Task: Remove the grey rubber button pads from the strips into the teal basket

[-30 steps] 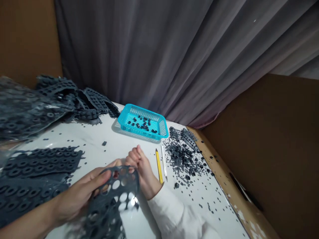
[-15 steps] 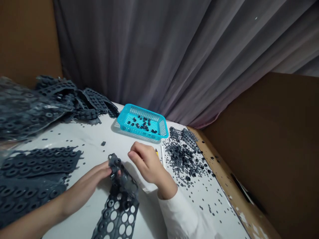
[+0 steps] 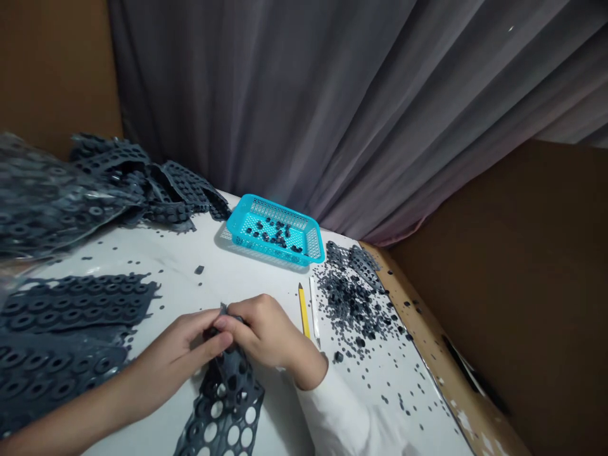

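A dark grey rubber sheet [image 3: 237, 367] with rows of round holes and some rings hangs bent between my hands, its lower end towards me. My left hand [image 3: 192, 345] grips the top end of the sheet from the left, thumb laid across it. From the right, my right hand [image 3: 266, 332] pinches the same end, its thumb against the left fingers. The spot where the fingertips meet is partly hidden. A yellow pencil-like tool [image 3: 304, 310] and a thin white stick [image 3: 314, 310] lie just right of my right hand.
A blue plastic basket [image 3: 317, 244] holds several small dark pieces. To its right spreads a pile of dark bits [image 3: 349, 301]. Ring-studded sheets [image 3: 76, 304] lie at left, below a clear bag of rings [image 3: 52, 202] and heaped sheets [image 3: 185, 183]. A grey curtain [image 3: 266, 107] hangs behind.
My right hand has come down and left onto the sheet's top end, closing beside the left hand. The yellow tool is now uncovered. A dark piece has appeared on the table right of my right wrist.
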A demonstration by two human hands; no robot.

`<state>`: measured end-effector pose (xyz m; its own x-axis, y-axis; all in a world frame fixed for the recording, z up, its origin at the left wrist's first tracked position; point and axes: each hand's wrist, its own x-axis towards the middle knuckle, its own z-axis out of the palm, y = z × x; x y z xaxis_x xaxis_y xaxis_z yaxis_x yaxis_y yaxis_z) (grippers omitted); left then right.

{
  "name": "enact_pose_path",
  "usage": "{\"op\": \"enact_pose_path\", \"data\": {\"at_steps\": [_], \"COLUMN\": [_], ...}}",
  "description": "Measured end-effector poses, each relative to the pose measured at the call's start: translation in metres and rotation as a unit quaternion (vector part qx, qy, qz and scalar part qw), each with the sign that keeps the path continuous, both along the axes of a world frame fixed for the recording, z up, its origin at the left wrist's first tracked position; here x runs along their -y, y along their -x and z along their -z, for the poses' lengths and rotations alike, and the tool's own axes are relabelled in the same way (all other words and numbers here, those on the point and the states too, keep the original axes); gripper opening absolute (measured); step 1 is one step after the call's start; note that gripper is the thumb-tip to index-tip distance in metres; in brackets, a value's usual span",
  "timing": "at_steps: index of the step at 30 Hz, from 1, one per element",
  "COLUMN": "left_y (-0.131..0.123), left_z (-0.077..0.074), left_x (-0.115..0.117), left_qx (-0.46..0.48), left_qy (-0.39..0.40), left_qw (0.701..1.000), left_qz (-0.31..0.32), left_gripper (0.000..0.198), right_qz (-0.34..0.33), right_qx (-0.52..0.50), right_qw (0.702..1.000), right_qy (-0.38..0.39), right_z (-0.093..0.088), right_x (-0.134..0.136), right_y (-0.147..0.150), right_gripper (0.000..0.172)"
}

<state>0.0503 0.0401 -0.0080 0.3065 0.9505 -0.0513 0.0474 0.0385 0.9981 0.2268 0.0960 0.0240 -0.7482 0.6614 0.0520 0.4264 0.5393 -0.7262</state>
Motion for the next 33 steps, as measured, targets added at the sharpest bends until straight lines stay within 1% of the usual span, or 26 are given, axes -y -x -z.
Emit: {"op": "enact_pose_path", "data": {"at_steps": [1,2,3,5,7,9,10,11,12,13,14,15,16,18,19,20,22,24,25,27,29,31,33], "left_y": [0.0,0.0,0.0,-0.001,-0.002,-0.003,-0.003,-0.003,-0.003,-0.002,-0.001,0.0,0.001,0.003,0.005,0.005,0.005,0.003,0.001,-0.002,-0.003,-0.003,-0.003], "left_z": [0.0,-0.001,-0.002,-0.006,-0.011,-0.015,-0.016,-0.015,-0.013,-0.009,-0.005,0.0,0.004,0.009,0.008,0.007,0.0,-0.006,-0.007,-0.008,-0.006,-0.005,-0.004], "left_x": [-0.001,-0.002,-0.002,-0.003,-0.002,0.0,0.001,0.001,0.002,0.001,0.001,0.0,0.0,-0.002,-0.002,-0.003,-0.003,-0.004,-0.005,-0.006,-0.006,-0.006,-0.004], "left_qx": [0.006,0.017,0.036,0.1,0.182,0.257,0.282,0.296,0.297,0.284,0.26,0.23,0.199,0.16,0.156,0.154,0.136,0.096,0.075,0.041,0.01,-0.014,-0.018], "left_qy": [0.008,0.021,0.04,0.096,0.169,0.253,0.286,0.308,0.316,0.31,0.291,0.266,0.244,0.209,0.192,0.175,0.13,0.086,0.07,0.044,0.023,0.003,-0.005], "left_qw": [1.0,1.0,0.998,0.99,0.966,0.924,0.902,0.886,0.882,0.889,0.905,0.92,0.931,0.939,0.942,0.95,0.973,0.99,0.994,0.997,0.999,0.999,0.999], "left_qz": [-0.008,-0.015,-0.023,-0.04,-0.073,-0.13,-0.159,-0.179,-0.186,-0.18,-0.171,-0.172,-0.183,-0.222,-0.226,-0.209,-0.13,-0.064,-0.049,-0.041,-0.036,-0.032,-0.033], "left_gripper": [0.028,0.029,0.031,0.036,0.039,0.044,0.047,0.05,0.05,0.048,0.044,0.041,0.039,0.037,0.038,0.038,0.038,0.035,0.031,0.026,0.026,0.027,0.026], "right_qz": [-0.01,-0.017,-0.02,-0.015,0.002,0.036,0.057,0.077,0.089,0.093,0.09,0.086,0.084,0.089,0.095,0.1,0.095,0.08,0.071,0.059,0.047,0.04,0.036], "right_qx": [-0.053,-0.106,-0.155,-0.231,-0.298,-0.385,-0.432,-0.474,-0.503,-0.514,-0.505,-0.482,-0.447,-0.359,-0.314,-0.271,-0.186,-0.089,-0.038,0.059,0.124,0.156,0.17], "right_qw": [0.996,0.984,0.966,0.926,0.889,0.84,0.813,0.787,0.769,0.766,0.78,0.808,0.843,0.911,0.936,0.955,0.977,0.984,0.981,0.966,0.952,0.948,0.947], "right_qy": [0.074,0.145,0.208,0.298,0.348,0.379,0.386,0.387,0.384,0.376,0.359,0.328,0.288,0.181,0.124,0.071,-0.029,-0.131,-0.178,-0.247,-0.275,-0.276,-0.269], "right_z": [0.004,0.008,0.012,0.019,0.024,0.024,0.023,0.021,0.02,0.019,0.018,0.017,0.015,0.008,0.003,-0.004,-0.019,-0.029,-0.031,-0.031,-0.027,-0.024,-0.024], "right_x": [0.0,0.0,0.001,0.001,0.001,-0.003,-0.006,-0.01,-0.014,-0.018,-0.022,-0.024,-0.025,-0.022,-0.019,-0.015,-0.006,0.001,0.003,0.004,0.003,0.002,0.002], "right_y": [0.001,0.003,0.005,0.01,0.014,0.015,0.014,0.012,0.009,0.006,0.003,0.0,-0.002,-0.007,-0.009,-0.011,-0.013,-0.014,-0.013,-0.01,-0.007,-0.006,-0.007], "right_gripper": [0.056,0.056,0.056,0.056,0.053,0.054,0.056,0.058,0.06,0.06,0.06,0.058,0.057,0.053,0.051,0.049,0.046,0.045,0.046,0.049,0.051,0.053,0.053]}}
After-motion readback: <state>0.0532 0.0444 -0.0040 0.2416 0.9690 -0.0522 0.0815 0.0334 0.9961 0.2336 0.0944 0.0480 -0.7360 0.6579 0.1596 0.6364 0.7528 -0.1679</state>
